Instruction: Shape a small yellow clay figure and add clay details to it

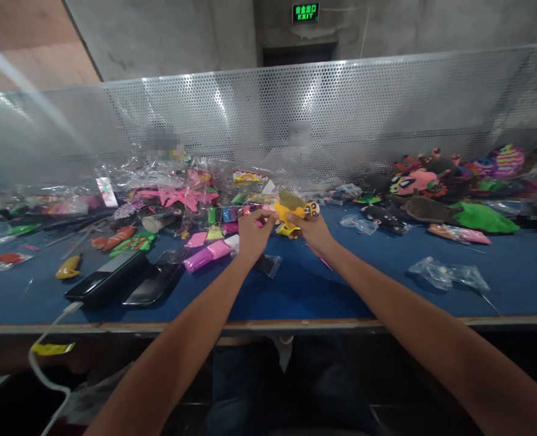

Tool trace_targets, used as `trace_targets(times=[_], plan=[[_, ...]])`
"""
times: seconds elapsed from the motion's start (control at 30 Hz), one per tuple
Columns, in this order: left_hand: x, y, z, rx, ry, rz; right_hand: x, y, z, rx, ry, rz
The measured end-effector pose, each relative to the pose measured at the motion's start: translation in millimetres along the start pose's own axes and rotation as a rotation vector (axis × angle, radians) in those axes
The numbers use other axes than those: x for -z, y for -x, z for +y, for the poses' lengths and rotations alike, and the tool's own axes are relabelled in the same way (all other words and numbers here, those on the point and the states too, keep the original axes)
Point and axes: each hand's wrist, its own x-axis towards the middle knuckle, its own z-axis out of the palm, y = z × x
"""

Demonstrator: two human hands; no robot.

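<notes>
A yellow clay figure (291, 210) with an olive-brown rounded part and a black-and-white face is held up above the blue tabletop. My right hand (313, 232) is closed around its lower right side, below the face. At the figure's left edge, my left hand (253, 232) is pinched together. What lies between those fingertips is too small to make out. Beside my left hand lie pink and purple clay packets (208, 254). Under the left wrist is a small dark packet (268, 264) in clear wrap.
Two dark phone-like devices, a thick one (109, 277) and a flatter one (154, 281), lie left, with a white cable (45, 339). Clay figures include a pink starfish (184, 197) and a green piece (486, 218). Crumpled clear plastic (448, 275) lies right. A perforated metal screen (250, 115) stands behind.
</notes>
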Motion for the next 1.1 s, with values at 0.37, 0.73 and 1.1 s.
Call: trace_targets(times=[0.37, 0.73, 1.1], plan=[[1.9, 1.2, 4.9, 0.011, 0.069, -0.037, 1.1, 1.2, -0.5, -0.025, -0.036, -0.067], [0.9, -7.0, -12.9, 0.190, 0.534, -0.260, 12.1, 1.2, -11.2, -0.234, -0.320, -0.192], [-1.0, -2.8, -5.4, 0.417, 0.804, -0.347, 18.0, -4.0, -9.6, -0.238, -0.250, -0.191]])
